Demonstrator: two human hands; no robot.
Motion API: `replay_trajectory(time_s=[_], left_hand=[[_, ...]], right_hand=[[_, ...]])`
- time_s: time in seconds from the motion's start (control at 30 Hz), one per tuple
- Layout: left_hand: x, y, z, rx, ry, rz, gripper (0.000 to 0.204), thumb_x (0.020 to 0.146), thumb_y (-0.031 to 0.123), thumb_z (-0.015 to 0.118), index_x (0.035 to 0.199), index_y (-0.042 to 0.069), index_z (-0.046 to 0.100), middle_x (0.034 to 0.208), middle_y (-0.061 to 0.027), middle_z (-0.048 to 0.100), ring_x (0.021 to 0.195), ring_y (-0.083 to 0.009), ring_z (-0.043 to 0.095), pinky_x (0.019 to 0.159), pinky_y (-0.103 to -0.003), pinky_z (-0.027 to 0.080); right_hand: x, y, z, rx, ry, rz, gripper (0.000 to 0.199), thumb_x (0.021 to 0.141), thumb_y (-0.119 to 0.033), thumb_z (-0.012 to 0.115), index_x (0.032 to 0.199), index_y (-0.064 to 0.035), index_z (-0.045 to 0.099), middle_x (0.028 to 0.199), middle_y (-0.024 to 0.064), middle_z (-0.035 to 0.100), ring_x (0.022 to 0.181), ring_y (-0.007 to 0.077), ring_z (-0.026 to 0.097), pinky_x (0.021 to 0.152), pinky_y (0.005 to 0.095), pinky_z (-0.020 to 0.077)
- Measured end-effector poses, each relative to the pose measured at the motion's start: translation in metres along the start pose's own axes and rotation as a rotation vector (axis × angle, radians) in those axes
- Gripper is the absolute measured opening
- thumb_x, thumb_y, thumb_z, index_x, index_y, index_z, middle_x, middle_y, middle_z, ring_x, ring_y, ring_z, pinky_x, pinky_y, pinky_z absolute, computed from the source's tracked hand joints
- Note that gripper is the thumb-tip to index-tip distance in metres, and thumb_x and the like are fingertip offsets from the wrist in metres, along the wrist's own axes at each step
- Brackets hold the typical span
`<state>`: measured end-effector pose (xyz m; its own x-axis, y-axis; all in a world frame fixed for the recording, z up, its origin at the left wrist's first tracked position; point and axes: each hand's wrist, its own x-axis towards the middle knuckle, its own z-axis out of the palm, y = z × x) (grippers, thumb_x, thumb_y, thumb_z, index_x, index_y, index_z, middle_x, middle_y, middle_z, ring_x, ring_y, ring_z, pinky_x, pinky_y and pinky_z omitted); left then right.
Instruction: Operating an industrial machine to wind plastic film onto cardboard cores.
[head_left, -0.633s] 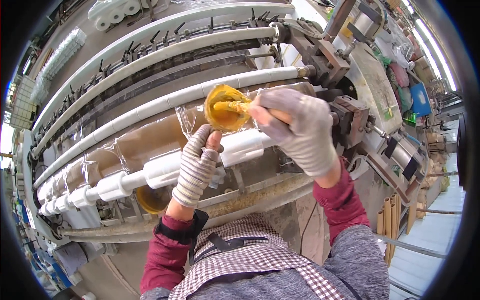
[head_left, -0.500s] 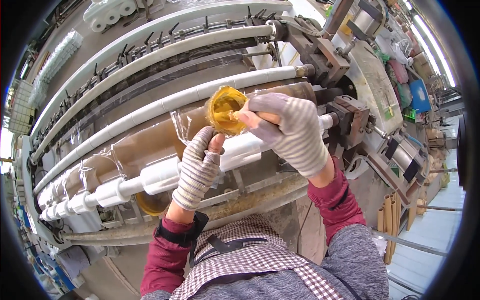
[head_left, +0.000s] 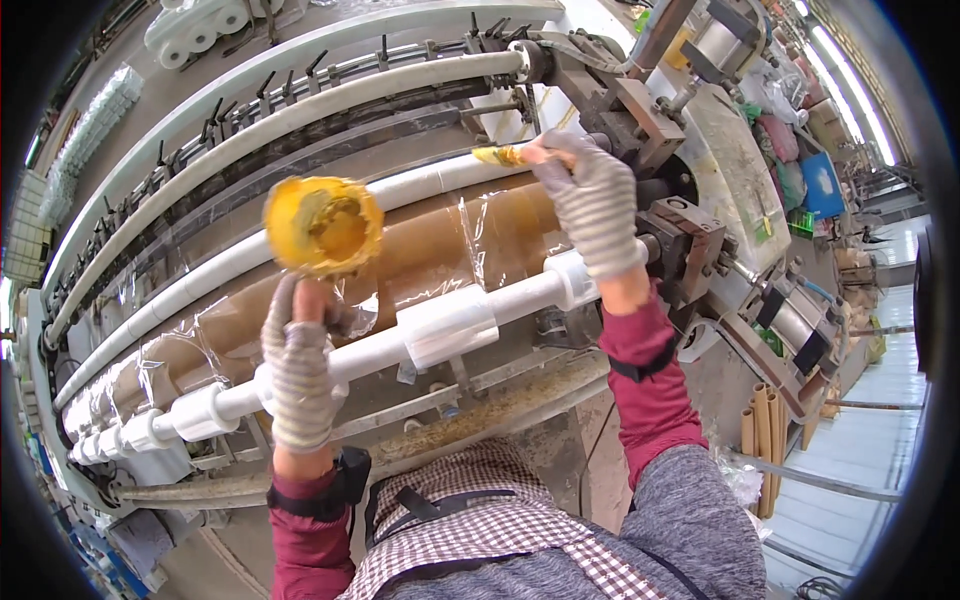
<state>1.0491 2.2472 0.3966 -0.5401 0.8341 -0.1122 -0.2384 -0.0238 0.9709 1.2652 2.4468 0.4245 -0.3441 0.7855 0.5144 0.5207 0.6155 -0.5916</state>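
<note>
My left hand (head_left: 303,375), in a striped knit glove, is closed on a yellow-caked pot (head_left: 305,225) at its lower side. The pot's opening faces me, with thick amber stuff inside. My right hand (head_left: 597,210), gloved with bare fingertips, grips a small brush (head_left: 497,155) whose yellow-coated tip points left. Brush and pot are well apart. Under both hands lies a long brown roller (head_left: 412,262) with shiny clear film over it. In front of it runs a bar bearing several white film rolls (head_left: 447,327).
Behind the brown roller is a long white roller (head_left: 430,184). Metal blocks and an air cylinder (head_left: 800,318) stand at the machine's right end. Brown cardboard tubes (head_left: 765,435) lean at the lower right. White rolls (head_left: 205,30) lie at the far left.
My left hand has carried the pot left, away from my right hand. The brush has come out of the pot and moved up and slightly right.
</note>
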Motion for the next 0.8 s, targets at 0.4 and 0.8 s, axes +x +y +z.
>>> replay_trajectory(time_s=[0.4,0.8], left_hand=[[-0.084,0.054,-0.148,-0.116,0.250,0.086,0.030,0.096,0.039,0.048,0.082,0.012,0.045,0.070,0.0011,0.039,0.063,-0.0137,0.040,0.060,-0.028,0.036],[-0.159,0.075,-0.370,-0.002,0.334,-0.004,0.033,0.097,0.038,0.043,0.081,0.009,0.046,0.069,-0.0006,0.044,0.060,-0.0123,0.045,0.056,-0.027,0.037]], right_hand=[[-0.018,-0.119,0.091,0.186,-0.033,-0.102,0.013,0.083,-0.021,0.066,0.083,-0.0083,0.065,0.065,0.0113,0.060,0.056,0.0234,0.056,0.057,0.0314,0.0459],[-0.064,-0.266,0.226,-0.025,-0.117,-0.026,0.016,0.085,-0.025,0.062,0.089,-0.0100,0.064,0.072,0.0137,0.063,0.065,0.0287,0.061,0.061,0.0371,0.0462]])
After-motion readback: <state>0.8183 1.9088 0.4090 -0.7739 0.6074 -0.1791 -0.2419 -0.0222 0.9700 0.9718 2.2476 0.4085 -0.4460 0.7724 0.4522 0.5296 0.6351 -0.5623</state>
